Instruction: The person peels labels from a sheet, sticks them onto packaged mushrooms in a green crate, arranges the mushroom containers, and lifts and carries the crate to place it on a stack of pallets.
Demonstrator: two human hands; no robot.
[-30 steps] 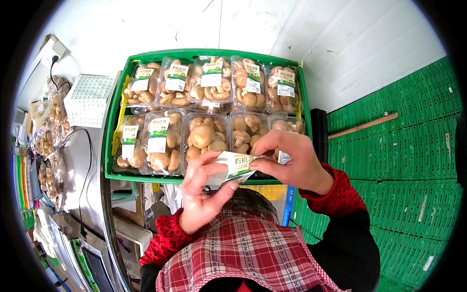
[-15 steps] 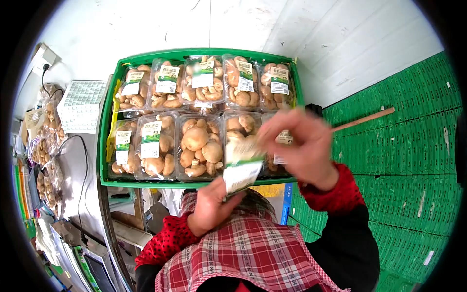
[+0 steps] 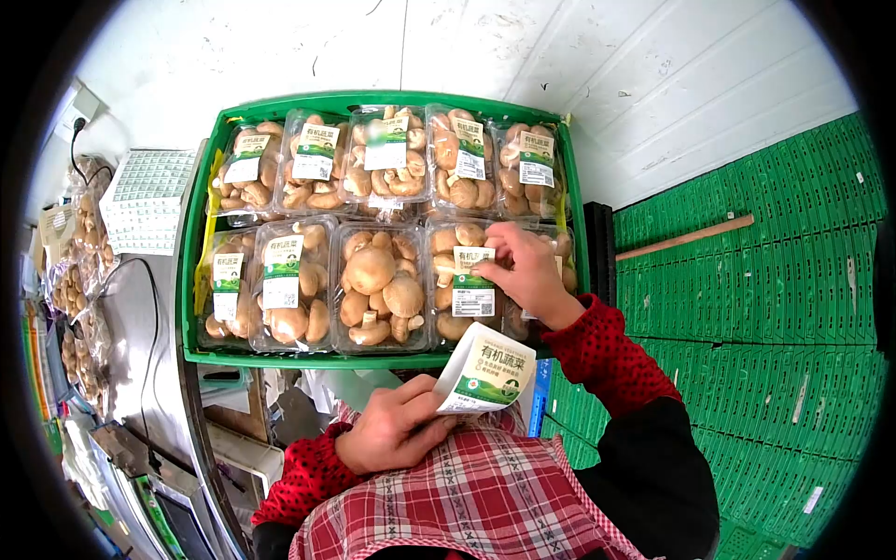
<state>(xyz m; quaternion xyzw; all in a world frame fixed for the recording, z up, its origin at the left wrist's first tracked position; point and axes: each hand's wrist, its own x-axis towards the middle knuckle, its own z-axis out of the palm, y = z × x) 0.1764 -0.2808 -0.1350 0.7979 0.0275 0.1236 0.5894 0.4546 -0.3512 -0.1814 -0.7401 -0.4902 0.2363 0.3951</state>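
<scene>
In my left hand (image 3: pixel 397 425) is a strip of printed labels (image 3: pixel 490 370), white with a green band, held just in front of the crate's near edge. My right hand (image 3: pixel 530 273) is over the front row, thumb and fingertips pinched at the upper right edge of a label (image 3: pixel 474 285). That label lies on the lid of a clear pack of brown mushrooms (image 3: pixel 455 327). Left of it, a mushroom pack (image 3: pixel 378 289) has a bare lid. Packs farther left, such as this labelled one (image 3: pixel 294 299), and the back row carry labels. My right hand partly covers the rightmost front pack.
The packs sit in a green crate (image 3: pixel 308 357). Stacked green crates (image 3: pixel 747 308) fill the right side, with a wooden stick (image 3: pixel 686 237) against them. To the left, a metal table (image 3: pixel 135 317) bears a stack of label sheets (image 3: pixel 145 205), a black cable and bagged mushrooms (image 3: pixel 70 289).
My right hand has moved from beside the label strip to the fourth front pack, where a label now lies on the lid. The strip in my left hand has tilted and shifted right.
</scene>
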